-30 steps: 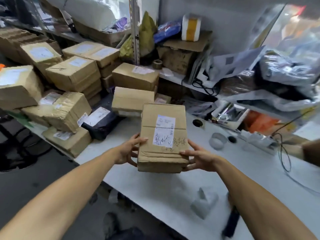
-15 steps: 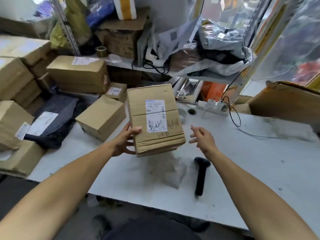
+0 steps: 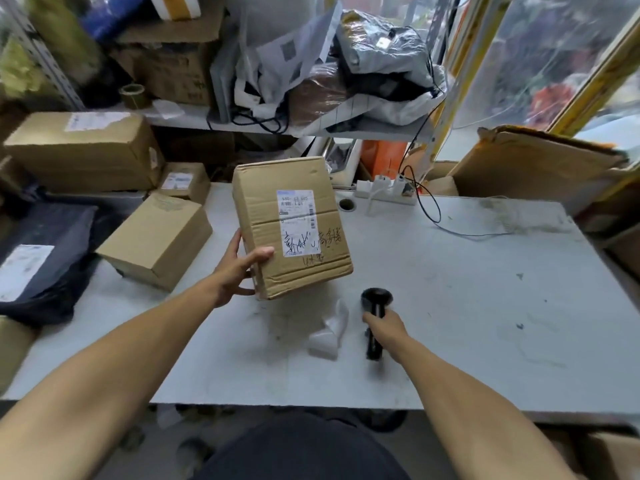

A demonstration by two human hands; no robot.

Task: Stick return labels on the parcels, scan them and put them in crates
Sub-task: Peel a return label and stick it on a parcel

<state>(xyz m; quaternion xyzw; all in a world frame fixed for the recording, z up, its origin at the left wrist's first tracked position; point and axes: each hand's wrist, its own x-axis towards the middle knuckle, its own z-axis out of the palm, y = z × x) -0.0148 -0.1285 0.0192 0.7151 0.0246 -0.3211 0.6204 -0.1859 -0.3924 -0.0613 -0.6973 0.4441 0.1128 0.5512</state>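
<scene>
The left hand [image 3: 239, 268] holds the cardboard parcel [image 3: 291, 226] up in the air over the middle of the bench [image 3: 485, 289]. The thumb lies on the front face and the fingers wrap round the left side. The parcel is tilted, with its long side running up and away from the person. Its white label [image 3: 298, 223] faces up toward the camera, and there is handwriting on and beside the label. The right hand [image 3: 384, 327] is down low, nearer the front edge of the bench, with its fingers around the black barcode scanner [image 3: 375, 320]. The scanner lies flat on the bench, handle toward the person and head pointing away. So the label sits up and to the left of the scanner head, and fairly near it. I think the next move is to lift the scanner and tip its head up and left at the label. A white scanner stand [image 3: 329, 332] sits just to the left of the scanner.
</scene>
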